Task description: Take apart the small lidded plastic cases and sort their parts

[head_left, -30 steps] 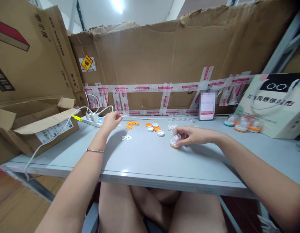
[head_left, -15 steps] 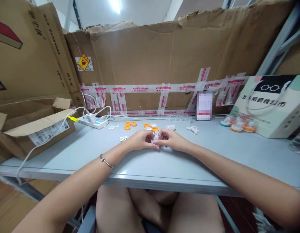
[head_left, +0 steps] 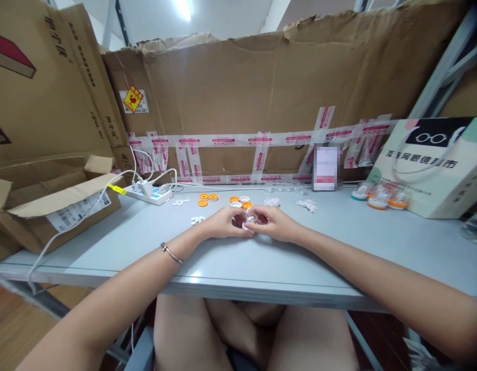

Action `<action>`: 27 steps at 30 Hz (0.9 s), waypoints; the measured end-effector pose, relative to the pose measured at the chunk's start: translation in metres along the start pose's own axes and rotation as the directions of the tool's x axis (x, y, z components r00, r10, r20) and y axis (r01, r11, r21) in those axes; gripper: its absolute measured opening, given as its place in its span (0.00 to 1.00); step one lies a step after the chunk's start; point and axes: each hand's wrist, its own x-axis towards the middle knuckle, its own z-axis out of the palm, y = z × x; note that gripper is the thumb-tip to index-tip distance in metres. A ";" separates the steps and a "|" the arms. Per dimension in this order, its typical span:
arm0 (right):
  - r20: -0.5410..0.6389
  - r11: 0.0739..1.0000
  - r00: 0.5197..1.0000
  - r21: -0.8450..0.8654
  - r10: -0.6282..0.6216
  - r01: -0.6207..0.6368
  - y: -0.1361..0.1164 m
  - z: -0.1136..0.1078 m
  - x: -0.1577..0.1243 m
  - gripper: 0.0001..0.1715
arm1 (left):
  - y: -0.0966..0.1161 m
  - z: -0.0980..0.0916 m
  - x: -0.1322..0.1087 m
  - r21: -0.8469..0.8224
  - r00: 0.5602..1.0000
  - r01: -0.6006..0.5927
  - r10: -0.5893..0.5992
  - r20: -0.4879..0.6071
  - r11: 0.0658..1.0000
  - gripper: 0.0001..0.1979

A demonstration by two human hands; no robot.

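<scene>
Cup (head_left: 248, 222): clear, clamped in the fingers of left hand (head_left: 225, 222) and right hand (head_left: 277, 224)
Slip: uneven squeezing might shoot it into the caps (head_left: 246, 205) just behind

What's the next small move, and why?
I'd probably steady the small clear plastic piece with the left hand and press gently with the right hand: both hold it, and the clear-topped plastic pieces with orange and teal bases, at right, suggest parts that fit together.

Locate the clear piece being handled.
In the head view, slightly right of centre: the clear piece is held between the left hand and right hand, in front of the orange and white caps.
</scene>
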 end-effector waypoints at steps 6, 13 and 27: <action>-0.001 0.997 0.998 0.043 -0.059 0.059 0.001 0.001 0.001 0.12 | 0.001 -0.001 -0.001 0.016 0.999 0.036 -0.037 0.016 0.999 0.17; -0.010 0.999 1.000 0.030 -0.028 0.029 0.002 0.006 0.000 0.17 | 0.003 -0.001 -0.002 0.016 0.998 0.058 -0.058 0.006 0.998 0.16; -0.053 0.998 0.997 0.027 -0.061 0.063 -0.003 0.002 -0.002 0.21 | 0.001 -0.002 -0.003 0.041 0.998 0.052 -0.053 0.027 0.998 0.17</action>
